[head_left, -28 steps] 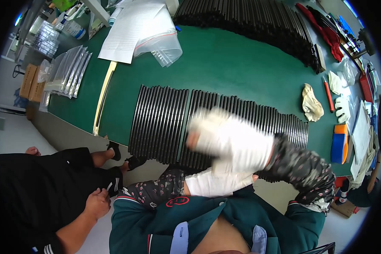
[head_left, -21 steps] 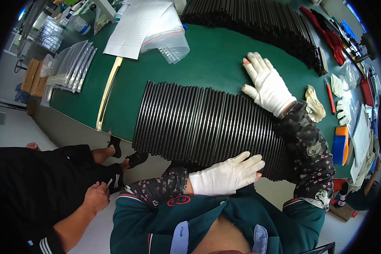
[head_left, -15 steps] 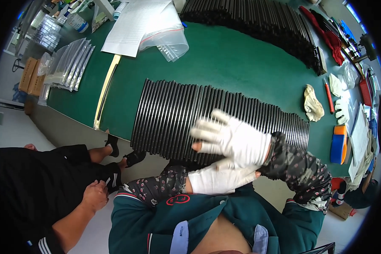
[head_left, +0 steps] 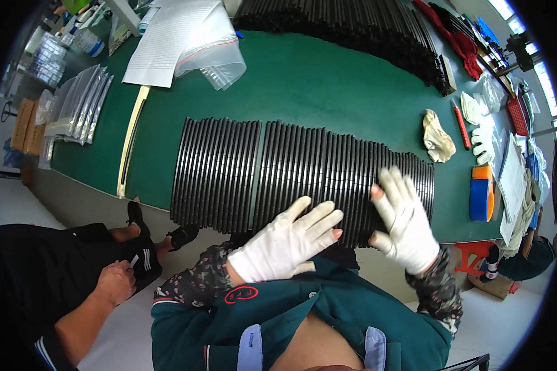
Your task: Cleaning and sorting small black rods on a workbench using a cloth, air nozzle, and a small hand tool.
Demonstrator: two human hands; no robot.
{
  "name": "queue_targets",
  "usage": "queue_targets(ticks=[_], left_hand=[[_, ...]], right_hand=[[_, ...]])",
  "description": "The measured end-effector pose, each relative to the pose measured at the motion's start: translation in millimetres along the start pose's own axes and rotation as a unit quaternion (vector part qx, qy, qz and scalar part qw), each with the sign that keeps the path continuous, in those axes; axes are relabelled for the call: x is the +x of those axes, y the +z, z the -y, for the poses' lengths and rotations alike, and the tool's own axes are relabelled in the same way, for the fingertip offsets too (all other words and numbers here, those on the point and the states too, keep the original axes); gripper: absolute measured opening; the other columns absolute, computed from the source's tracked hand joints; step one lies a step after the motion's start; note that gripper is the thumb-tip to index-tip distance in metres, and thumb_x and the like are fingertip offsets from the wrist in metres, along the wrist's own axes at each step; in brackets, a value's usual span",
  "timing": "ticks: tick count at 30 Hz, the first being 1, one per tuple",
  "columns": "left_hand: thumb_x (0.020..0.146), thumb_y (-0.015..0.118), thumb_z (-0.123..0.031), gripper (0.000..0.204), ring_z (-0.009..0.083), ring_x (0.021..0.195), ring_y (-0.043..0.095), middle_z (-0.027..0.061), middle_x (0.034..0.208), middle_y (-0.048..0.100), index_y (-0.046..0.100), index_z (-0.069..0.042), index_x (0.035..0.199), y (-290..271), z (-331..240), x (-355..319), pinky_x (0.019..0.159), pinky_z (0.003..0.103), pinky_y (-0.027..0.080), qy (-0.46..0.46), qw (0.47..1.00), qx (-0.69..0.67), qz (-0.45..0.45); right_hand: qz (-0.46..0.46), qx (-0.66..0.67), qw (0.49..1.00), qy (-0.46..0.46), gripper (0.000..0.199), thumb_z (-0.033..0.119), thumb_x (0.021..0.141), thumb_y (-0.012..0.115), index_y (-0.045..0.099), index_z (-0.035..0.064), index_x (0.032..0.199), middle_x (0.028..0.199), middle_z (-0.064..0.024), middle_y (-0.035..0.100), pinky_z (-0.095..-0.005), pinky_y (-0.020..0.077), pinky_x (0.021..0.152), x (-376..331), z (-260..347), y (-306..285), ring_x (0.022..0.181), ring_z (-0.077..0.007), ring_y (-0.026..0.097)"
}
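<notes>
A broad row of slim black rods [head_left: 216, 167] lies side by side on the green table [head_left: 303, 80], with a narrow gap splitting off a group at the left. White gloves cover both of my hands, leaving some fingertips bare. Fingers spread, my left hand [head_left: 284, 241] is over the near ends of the rods around the middle of the row. My right hand [head_left: 405, 226] is open too, its fingers over the rods towards the right end. Neither hand holds anything. Whether the fingers touch the rods I cannot tell.
A large pile of black rods [head_left: 346, 31] fills the far side. Paper sheets [head_left: 167, 43], a yellowish strip [head_left: 133, 136] and bagged items [head_left: 80, 105] lie leftward. At right are a crumpled cloth [head_left: 438, 136], red pen-like tool [head_left: 461, 125] and tape rolls [head_left: 481, 198]. Another person's hand [head_left: 116, 281] shows left.
My hands, crossed over one another before, have moved apart: the right one went right, the left one up onto the rods. A gap now shows in the row. The whole view has shifted slightly.
</notes>
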State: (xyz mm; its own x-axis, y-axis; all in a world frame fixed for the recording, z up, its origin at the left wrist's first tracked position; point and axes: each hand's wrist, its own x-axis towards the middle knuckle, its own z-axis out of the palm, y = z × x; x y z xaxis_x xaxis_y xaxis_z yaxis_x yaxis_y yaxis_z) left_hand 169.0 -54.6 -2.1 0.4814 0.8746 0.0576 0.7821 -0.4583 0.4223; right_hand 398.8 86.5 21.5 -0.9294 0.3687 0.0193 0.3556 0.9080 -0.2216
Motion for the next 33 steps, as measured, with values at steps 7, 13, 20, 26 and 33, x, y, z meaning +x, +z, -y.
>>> queue_targets(ticks=[7,13,20,26,33], left_hand=[[0.067,0.079,-0.034,0.078,0.0292,0.136,0.039,0.0116,0.143,0.044,0.047,-0.013,0.135,2.7,4.3,-7.2,0.108,0.050,0.034,0.006,0.999,0.038,0.005],[0.063,0.080,-0.034,0.075,0.0289,0.131,0.044,0.0112,0.140,0.046,0.052,-0.012,0.129,-1.9,5.2,-12.3,0.105,0.050,0.037,-0.009,0.999,0.044,0.005],[0.056,0.081,-0.033,0.068,0.0290,0.115,0.057,0.0119,0.129,0.055,0.057,-0.006,0.114,-4.6,2.5,0.5,0.096,0.048,0.045,0.032,0.997,0.031,-0.063],[0.065,0.075,-0.032,0.054,0.0256,0.115,0.055,0.0119,0.125,0.057,0.058,-0.006,0.110,-5.3,0.6,11.9,0.097,0.045,0.046,0.074,0.988,0.066,-0.115],[0.060,0.076,-0.032,0.059,0.0302,0.110,0.060,0.0138,0.121,0.059,0.057,-0.006,0.110,-9.4,-0.9,7.9,0.095,0.048,0.045,0.023,0.984,0.059,-0.168]], right_hand=[[0.036,0.009,0.999,0.009,0.087,0.053,0.075,0.064,0.035,0.0104,0.144,0.145,-0.0253,0.035,-0.0592,0.0254,0.109,-21.8,32.6,21.2,0.134,-0.0434,0.034],[0.062,0.018,0.998,0.001,0.081,0.052,0.071,0.067,0.046,0.0037,0.133,0.141,-0.0240,0.038,-0.0563,0.0268,0.109,-8.0,38.5,14.7,0.133,-0.0416,0.036],[0.085,0.166,0.969,-0.159,0.071,0.044,0.082,0.060,0.042,0.0025,0.137,0.139,-0.0231,0.041,-0.0523,0.0300,0.108,2.4,18.3,-1.2,0.131,-0.0400,0.040],[0.010,0.147,0.988,-0.042,0.070,0.032,0.080,0.067,0.041,0.0001,0.137,0.136,-0.0278,0.041,-0.0508,0.0375,0.102,2.3,1.7,6.8,0.123,-0.0452,0.043],[-0.124,0.059,0.991,0.005,0.072,0.019,0.066,0.075,0.045,-0.0025,0.128,0.133,-0.0269,0.042,-0.0495,0.0388,0.101,11.2,-16.6,2.1,0.121,-0.0453,0.045]])
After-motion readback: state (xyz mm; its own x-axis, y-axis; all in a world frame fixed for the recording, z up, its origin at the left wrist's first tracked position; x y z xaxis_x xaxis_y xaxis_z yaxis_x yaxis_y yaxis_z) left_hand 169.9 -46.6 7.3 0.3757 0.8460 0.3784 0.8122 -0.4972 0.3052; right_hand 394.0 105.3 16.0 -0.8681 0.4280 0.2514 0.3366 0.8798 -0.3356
